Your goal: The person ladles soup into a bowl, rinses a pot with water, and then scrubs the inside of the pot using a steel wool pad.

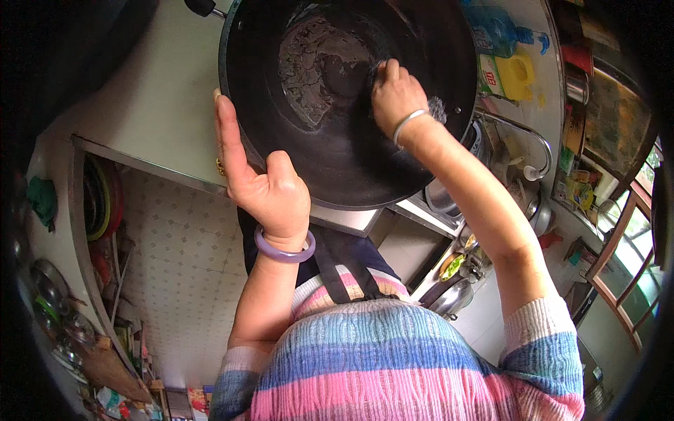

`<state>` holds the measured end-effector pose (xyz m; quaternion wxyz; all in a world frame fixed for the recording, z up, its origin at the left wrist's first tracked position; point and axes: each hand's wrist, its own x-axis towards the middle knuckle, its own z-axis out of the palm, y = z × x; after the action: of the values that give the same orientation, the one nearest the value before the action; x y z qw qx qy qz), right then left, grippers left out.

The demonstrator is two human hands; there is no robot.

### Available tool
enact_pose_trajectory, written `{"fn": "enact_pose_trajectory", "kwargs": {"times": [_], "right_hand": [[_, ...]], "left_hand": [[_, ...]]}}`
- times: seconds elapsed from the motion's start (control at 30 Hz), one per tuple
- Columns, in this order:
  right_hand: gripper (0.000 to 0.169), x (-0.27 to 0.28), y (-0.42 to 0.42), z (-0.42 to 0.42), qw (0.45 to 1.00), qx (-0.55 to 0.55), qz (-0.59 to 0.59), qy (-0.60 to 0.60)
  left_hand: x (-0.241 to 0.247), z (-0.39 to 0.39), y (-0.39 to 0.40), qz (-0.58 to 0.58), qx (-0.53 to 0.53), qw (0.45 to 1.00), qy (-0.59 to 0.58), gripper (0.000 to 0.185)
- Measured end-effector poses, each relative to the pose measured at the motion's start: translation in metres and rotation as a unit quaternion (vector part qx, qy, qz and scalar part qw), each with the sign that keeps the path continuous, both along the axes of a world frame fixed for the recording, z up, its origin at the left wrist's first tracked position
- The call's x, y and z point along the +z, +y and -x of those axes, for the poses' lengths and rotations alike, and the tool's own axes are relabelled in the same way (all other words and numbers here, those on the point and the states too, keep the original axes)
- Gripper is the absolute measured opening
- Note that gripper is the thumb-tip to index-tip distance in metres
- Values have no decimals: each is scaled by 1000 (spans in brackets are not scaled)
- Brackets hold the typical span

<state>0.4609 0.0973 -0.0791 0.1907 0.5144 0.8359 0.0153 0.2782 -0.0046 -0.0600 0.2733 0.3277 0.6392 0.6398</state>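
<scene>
A large dark wok (pixel 337 173) lies before me, its inner bottom marked by a greyish, patchy film. My left hand (pixel 268 184) is at the wok's near left rim, fingers extended along the outside and the thumb bent near the edge; a purple bangle is on that wrist. Inside the wok, on the right side, my right hand (pixel 398 97) is closed on a scouring pad (pixel 437 109), of which a grey, wiry part shows beside the wrist. A silver bangle circles my right wrist. My palm and fingers hide the rest of the pad.
A pale countertop (pixel 168 89) extends left of the wok. On the right stand a blue pump bottle (pixel 495 34), a yellow jug (pixel 516 76) and a curved metal faucet (pixel 542 142) over the sink area. A black-knobbed handle (pixel 200 6) is at the upper left.
</scene>
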Motion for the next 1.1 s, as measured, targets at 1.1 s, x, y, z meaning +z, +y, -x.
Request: {"fn": "enact_pose_trajectory", "kwargs": {"times": [1.1], "right_hand": [[25, 9, -13, -10, 1000, 3, 28, 7]], "left_hand": [[0, -2, 2, -4, -7, 1000, -15, 73]]}}
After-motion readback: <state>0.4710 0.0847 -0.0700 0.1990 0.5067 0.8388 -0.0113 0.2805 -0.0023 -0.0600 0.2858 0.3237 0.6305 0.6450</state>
